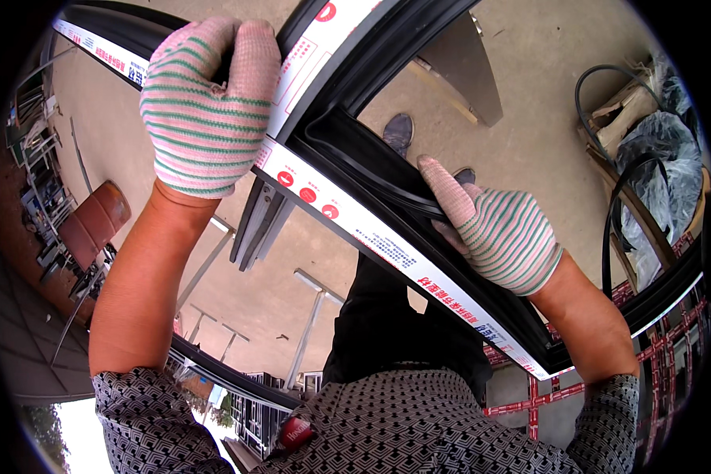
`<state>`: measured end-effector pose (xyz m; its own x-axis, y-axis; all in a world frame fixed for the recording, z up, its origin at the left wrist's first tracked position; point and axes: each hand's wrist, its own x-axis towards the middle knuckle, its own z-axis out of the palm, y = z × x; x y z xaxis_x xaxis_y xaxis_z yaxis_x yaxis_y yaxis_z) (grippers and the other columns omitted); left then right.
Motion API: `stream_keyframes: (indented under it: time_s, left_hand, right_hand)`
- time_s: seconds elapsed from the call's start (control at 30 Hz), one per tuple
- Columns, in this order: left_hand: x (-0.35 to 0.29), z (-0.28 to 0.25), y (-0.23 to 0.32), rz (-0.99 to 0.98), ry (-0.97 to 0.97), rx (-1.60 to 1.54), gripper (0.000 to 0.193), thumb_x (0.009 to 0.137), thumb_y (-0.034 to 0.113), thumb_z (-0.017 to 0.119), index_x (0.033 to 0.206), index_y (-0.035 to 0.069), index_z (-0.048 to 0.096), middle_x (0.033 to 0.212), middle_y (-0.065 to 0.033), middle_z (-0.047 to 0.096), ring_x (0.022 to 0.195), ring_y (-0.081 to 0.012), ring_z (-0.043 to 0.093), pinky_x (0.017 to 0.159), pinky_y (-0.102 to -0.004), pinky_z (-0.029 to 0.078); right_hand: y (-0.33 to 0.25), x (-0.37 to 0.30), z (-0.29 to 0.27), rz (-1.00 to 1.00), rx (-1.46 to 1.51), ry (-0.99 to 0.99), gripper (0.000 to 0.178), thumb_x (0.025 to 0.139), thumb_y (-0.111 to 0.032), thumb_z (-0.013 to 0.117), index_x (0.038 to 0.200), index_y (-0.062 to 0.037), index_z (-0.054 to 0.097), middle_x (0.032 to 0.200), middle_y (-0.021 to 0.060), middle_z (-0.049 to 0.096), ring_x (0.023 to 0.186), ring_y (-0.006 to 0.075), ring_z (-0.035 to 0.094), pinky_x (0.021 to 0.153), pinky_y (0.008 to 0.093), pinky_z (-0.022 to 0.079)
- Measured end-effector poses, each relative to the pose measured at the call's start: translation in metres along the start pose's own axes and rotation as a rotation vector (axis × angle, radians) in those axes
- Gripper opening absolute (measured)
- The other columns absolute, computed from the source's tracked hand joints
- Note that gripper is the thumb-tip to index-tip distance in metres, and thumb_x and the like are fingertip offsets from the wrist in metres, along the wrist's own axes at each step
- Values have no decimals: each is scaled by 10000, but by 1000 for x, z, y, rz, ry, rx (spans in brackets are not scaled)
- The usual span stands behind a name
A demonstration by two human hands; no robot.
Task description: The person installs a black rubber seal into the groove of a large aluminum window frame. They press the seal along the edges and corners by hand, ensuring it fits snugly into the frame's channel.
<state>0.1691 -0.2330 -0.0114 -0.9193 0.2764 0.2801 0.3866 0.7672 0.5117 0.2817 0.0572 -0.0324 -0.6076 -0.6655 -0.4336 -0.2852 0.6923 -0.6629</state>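
Head view: a worker's striped-gloved left hand (207,103) gripped the upper rail of a black window frame with white protective film (347,217), while the right hand (494,229) pressed a black rubber gasket strip (371,162) into its inner corner groove; seating further along the lower rail seemingly came next.

Outdoor yard, bare concrete floor (529,134), daylight.
I note a rust-brown seat (95,221) and metal clutter (35,158) well left of the grip; metal trestle legs (308,324) below it; black hose (600,87) and dark sacks (660,150) far right; a grey slab (466,63) beyond.
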Motion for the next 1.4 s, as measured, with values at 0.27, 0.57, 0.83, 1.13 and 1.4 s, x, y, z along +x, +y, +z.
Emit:
stream_keyframes:
  time_s: [0.27, 0.57, 0.83, 1.13, 1.4]
  left_hand:
    - [-1, -10, 7, -173, -207, 170, 286, 1042, 251, 725, 1077, -31, 757, 885, -96, 726, 810, -141, 652, 811, -286, 539]
    - [5, -5, -3, 49, -87, 41, 271, 989, 222, 715, 846, -4, 753, 698, -172, 646, 629, -303, 603, 659, -384, 487]
    - [11, -3, 22, 251, -262, 224, 718, 799, 470, 873, 1211, -88, 687, 848, -232, 756, 753, -321, 769, 747, -386, 626]
    - [17, 27, 58, -92, -391, 478, 781, 890, 376, 846, 1412, -107, 522, 1056, -279, 740, 903, -381, 767, 839, -406, 630]
    - [22, 39, 71, -163, -336, 557, 672, 912, 358, 824, 1314, -89, 523, 1134, -319, 684, 949, -440, 741, 844, -442, 625]
  right_hand:
    - [7, -2, 8, -22, 72, 106, 531, 952, -149, 731, 1433, -38, 537, 919, 183, 727, 784, 377, 739, 679, 433, 592]
    - [9, -3, 12, -33, 86, 138, 350, 972, -179, 713, 1266, -45, 578, 907, 175, 712, 764, 378, 724, 647, 448, 571]
    - [5, 1, 6, 52, 92, 5, 252, 1027, -258, 646, 1190, -78, 577, 904, 183, 716, 765, 383, 722, 638, 460, 573]
    - [14, 4, 16, 20, 226, 32, 270, 1057, -296, 595, 1170, -54, 554, 883, 191, 699, 737, 399, 713, 637, 485, 578]
    - [13, 10, 18, 45, 405, 33, 234, 1085, -285, 537, 1132, -56, 547, 825, 192, 689, 763, 394, 718, 656, 493, 585]
